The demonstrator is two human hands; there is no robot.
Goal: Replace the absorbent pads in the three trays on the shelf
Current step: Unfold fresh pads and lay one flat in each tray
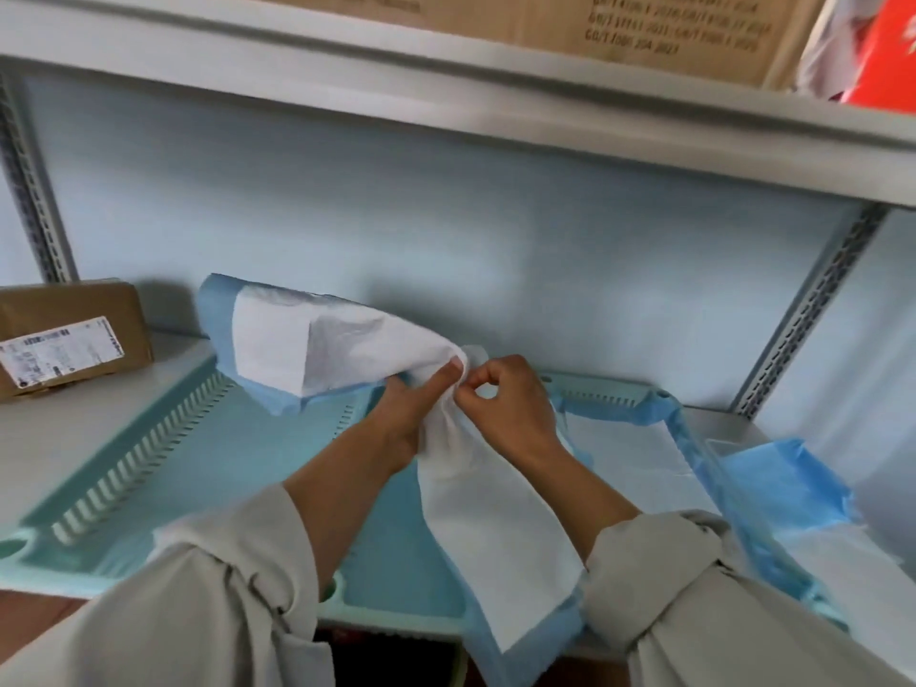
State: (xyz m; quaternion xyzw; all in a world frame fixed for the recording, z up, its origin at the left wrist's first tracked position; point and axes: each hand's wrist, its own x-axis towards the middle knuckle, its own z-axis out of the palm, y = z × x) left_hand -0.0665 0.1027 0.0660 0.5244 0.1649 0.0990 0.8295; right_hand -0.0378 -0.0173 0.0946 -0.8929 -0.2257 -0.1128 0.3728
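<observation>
The step in hand looks like unfolding a fresh absorbent pad (pixel 347 347) over the left tray (pixel 148 438) on the shelf (pixel 74 414). To do it well, the layers at the pinched middle should be teased apart slowly, then the blue-backed side laid down and the white face up, with the edges drawn out to the tray's slotted walls so no fold stays bunched. Pulling hard risks tearing the thin sheet.

The left hand (pixel 411 414) grips the gathered white material, thumb pressed along it and fingers curled beneath. The right hand (pixel 505 404), touching the left at the fingertips, pinches a layer of the same pad between thumb and forefinger; its other fingers are curled in. So both grips are closed on the pad.

From the grips one part of the pad rises up and to the left, and another hangs down toward the person, past the tray's near rim. Just right of the right grip a second tray (pixel 595 389) already holds a flat pad (pixel 629 453). Further right lies another pad (pixel 773 473), crumpled. A cardboard parcel (pixel 69 329) stands well left of the grips.
</observation>
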